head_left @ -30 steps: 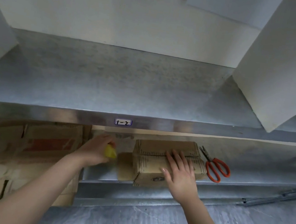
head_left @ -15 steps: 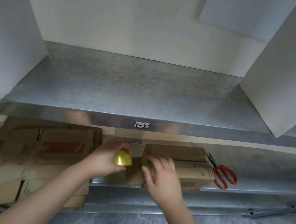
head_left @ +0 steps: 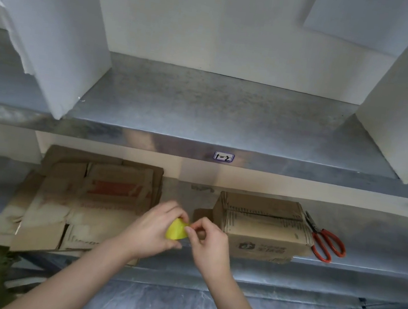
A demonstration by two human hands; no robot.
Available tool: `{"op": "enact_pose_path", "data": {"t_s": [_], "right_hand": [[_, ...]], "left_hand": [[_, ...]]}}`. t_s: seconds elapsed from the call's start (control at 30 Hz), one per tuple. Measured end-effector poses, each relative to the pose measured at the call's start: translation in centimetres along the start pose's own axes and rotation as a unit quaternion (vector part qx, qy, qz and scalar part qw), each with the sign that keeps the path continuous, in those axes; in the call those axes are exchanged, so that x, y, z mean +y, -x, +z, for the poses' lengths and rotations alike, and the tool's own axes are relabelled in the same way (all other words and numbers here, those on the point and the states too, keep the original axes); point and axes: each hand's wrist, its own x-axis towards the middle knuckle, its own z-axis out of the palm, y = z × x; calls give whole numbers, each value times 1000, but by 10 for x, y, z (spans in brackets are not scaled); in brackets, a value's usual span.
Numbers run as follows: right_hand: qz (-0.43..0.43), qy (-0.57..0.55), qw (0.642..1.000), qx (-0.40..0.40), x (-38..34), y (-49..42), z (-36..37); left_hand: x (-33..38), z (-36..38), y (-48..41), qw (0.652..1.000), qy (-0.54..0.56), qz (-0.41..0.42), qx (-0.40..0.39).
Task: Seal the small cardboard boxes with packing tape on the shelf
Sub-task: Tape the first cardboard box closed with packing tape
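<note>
Yellow marks the tape roll. Your left hand has it clamped, with the fingers curled over its far side. Your right hand is closed to a pinch at the roll's right edge, thumb and forefinger together. Whether they already hold the loose end or are only picking for it is too small to tell.

The small cardboard box stands on the lower shelf, just to the right of your right fingers and touched by neither hand. Its top flaps lie down, and one end flap sticks out toward your fingers. I see no tape across the seam, so I judge the sealing has not begun on this one.

The red-handled scissors lie beyond the box, farther right, just beside its end. The flattened cardboard lies left of your left fingers.

The roll looks light and stiff. Keep hold of it round the core and draw the end out by its edge, kept taut, since thin tape is likely to fold onto itself. The box is probably light too, and may slide on the smooth metal. Press flat on the top flaps beside the seam, not on the thin walls, which could buckle.
</note>
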Motion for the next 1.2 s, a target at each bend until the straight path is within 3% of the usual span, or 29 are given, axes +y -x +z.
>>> {"op": "enact_pose_path", "data": {"t_s": [0.17,0.33,0.43,0.57,0.8,1.0,1.2], "right_hand": [[-5,8,1000,15,0,5,7],[8,-6,1000,27,2,4,17],[12,-5,999,40,4,-2,17],[17,11,999,46,5,-5,22],[-12,-55,995,77,-4,1,26],[-44,-81,994,51,-12,15,39],[195,-179,964,6,15,4,53]], "left_hand": [[-8,4,17,997,50,-8,-64],[-19,3,23,983,130,-97,-87],[-23,0,25,974,166,-110,-105],[-26,0,17,986,118,-89,-74],[-39,-7,-5,998,-17,-37,-51],[-58,-11,-11,994,-59,-93,-23],[-68,9,-3,986,-106,-104,-74]]}}
